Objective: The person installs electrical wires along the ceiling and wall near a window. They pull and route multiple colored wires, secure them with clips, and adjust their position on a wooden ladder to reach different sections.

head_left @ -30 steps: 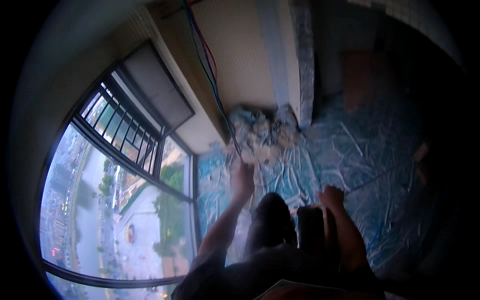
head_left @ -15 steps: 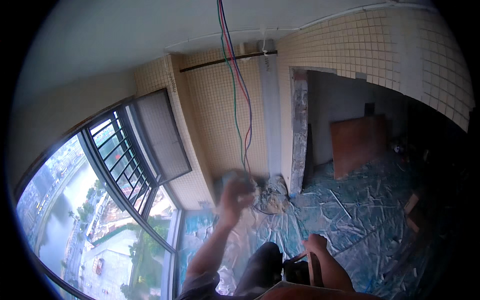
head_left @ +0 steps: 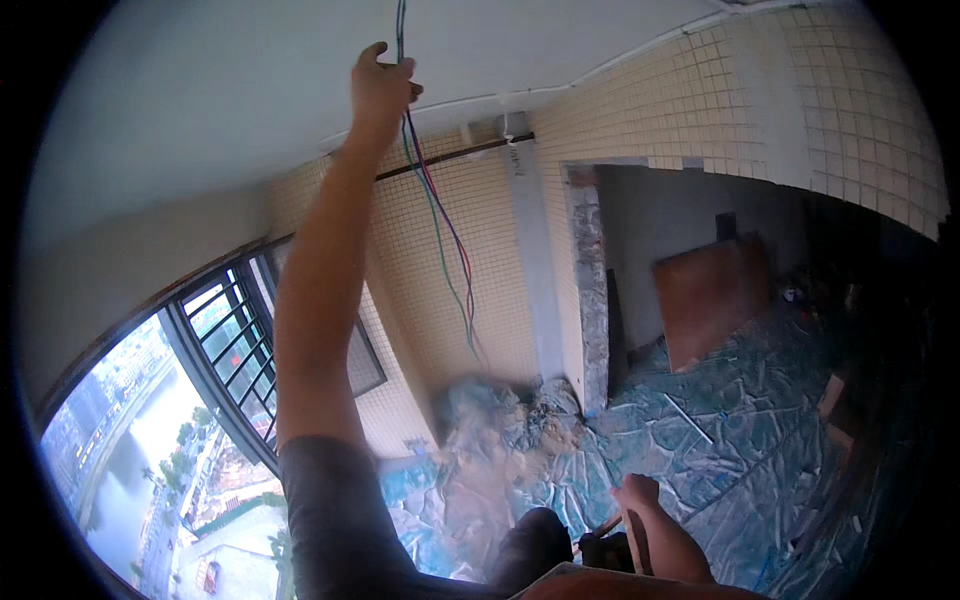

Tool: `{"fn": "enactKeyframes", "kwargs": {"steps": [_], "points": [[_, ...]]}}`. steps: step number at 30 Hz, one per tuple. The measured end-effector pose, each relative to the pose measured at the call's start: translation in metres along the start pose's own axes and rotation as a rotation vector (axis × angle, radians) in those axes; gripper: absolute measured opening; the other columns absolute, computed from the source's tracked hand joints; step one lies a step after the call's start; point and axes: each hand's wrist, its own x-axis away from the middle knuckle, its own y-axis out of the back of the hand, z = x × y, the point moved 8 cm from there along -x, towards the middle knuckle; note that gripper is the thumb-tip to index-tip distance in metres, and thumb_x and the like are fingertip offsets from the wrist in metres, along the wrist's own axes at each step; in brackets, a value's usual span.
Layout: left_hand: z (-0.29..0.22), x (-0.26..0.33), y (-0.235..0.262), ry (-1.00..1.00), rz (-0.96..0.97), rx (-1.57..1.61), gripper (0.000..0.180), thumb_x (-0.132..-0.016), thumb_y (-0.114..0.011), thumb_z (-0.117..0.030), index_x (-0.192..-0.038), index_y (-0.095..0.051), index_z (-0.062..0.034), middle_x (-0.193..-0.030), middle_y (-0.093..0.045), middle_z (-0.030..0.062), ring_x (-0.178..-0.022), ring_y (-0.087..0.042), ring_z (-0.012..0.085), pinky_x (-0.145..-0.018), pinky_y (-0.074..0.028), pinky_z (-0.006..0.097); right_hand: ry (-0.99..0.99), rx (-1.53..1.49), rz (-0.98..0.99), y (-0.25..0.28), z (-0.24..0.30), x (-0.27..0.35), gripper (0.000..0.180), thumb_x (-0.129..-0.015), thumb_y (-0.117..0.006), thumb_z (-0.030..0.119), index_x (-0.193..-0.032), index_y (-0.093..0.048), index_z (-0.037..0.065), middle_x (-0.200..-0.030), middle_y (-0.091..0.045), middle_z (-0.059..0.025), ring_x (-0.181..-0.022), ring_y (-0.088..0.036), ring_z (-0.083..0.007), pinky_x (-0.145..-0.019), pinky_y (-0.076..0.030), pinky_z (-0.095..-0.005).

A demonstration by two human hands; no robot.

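My left arm stretches up toward the ceiling, and my left hand [head_left: 383, 92] is closed around the hanging electrical wires [head_left: 437, 205]. These are thin green, red and blue strands that run above the hand and dangle below it in front of the tiled wall. Low in the picture, close to my body, my right hand [head_left: 637, 491] grips the upper end of a brown wooden bar [head_left: 636, 540]. A second wooden piece slants beside that bar; my body hides the lower parts of both.
A window with dark bars [head_left: 232, 325] stands at the left. A dark rod [head_left: 455, 160] spans the tiled recess. Crumpled plastic sheeting [head_left: 690, 440] covers the floor, with rubble [head_left: 540, 425] by the wall. Beyond a rough doorway edge [head_left: 590, 290] leans a brown board [head_left: 712, 300].
My left hand has risen from low near the wires' bottom end to near the ceiling, and closed on the wires. The wires shifted left. My right hand stays on the wooden bar.
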Motion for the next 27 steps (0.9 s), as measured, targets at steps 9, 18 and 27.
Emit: {"fn": "enactKeyframes", "kwargs": {"steps": [9,18,27], "points": [[-0.006,-0.075,0.023,0.022,-0.094,0.066,0.039,-0.091,-0.059,-0.007,-0.130,-0.061,-0.0007,-0.086,-0.068,0.0090,-0.061,-0.059,0.0127,-0.052,-0.047,0.026,0.001,-0.078,-0.118,-0.005,-0.014,-0.007,0.044,-0.081,-0.067,0.046,-0.093,-0.074,0.004,-0.098,-0.072,-0.0199,-0.095,-0.069,-0.0368,-0.082,-0.054,-0.0478],[-0.028,-0.073,-0.020,-0.094,0.076,-0.296,0.035,-0.097,-0.056,-0.016,-0.128,-0.065,-0.0031,-0.070,-0.055,0.0002,-0.056,-0.043,0.0083,-0.050,-0.036,0.027,-0.029,-0.139,-0.112,-0.001,-0.012,-0.006,0.044,-0.082,-0.066,0.045,-0.096,-0.074,0.003,-0.098,-0.073,-0.0189,-0.093,-0.070,-0.0355,-0.080,-0.055,-0.0482],[0.023,0.086,-0.051,0.226,0.186,0.352,0.034,-0.104,-0.048,-0.022,-0.129,-0.059,-0.0015,-0.073,-0.049,-0.0020,-0.058,-0.044,0.0082,-0.050,-0.036,0.025,-0.106,-0.200,-0.122,0.013,-0.026,0.001,0.047,-0.083,-0.068,0.046,-0.098,-0.072,0.001,-0.097,-0.071,-0.0215,-0.094,-0.069,-0.0381,-0.083,-0.054,-0.0471]]}}
